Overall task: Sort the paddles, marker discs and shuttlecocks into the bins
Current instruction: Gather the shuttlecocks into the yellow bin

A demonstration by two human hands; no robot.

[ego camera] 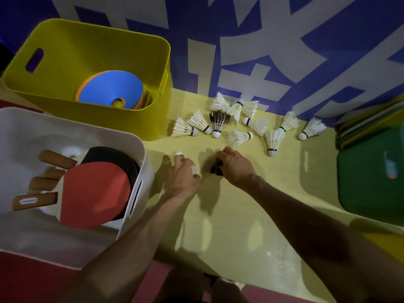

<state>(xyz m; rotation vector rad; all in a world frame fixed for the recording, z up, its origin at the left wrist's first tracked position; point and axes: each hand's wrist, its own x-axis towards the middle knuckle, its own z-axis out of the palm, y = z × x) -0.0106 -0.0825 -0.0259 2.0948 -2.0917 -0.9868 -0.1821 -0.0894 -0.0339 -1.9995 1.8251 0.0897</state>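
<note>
Several white shuttlecocks (pixel 255 124) and a dark-feathered one (pixel 218 122) lie scattered on the yellow floor strip near the wall. My left hand (pixel 184 174) grips a white shuttlecock (pixel 178 154), its cork tip poking out above the fingers. My right hand (pixel 234 165) grips a dark shuttlecock (pixel 216 169), mostly hidden under the palm. The white bin (pixel 140 145) at left holds several paddles (pixel 94 193) with wooden handles. The yellow bin (pixel 161 49) behind it holds blue and orange marker discs (pixel 111 88).
A green bin (pixel 369 171) sits at the right edge with a stack of flat mats (pixel 367 119) behind it. A blue and white patterned wall runs along the back. Red floor lies at the near left.
</note>
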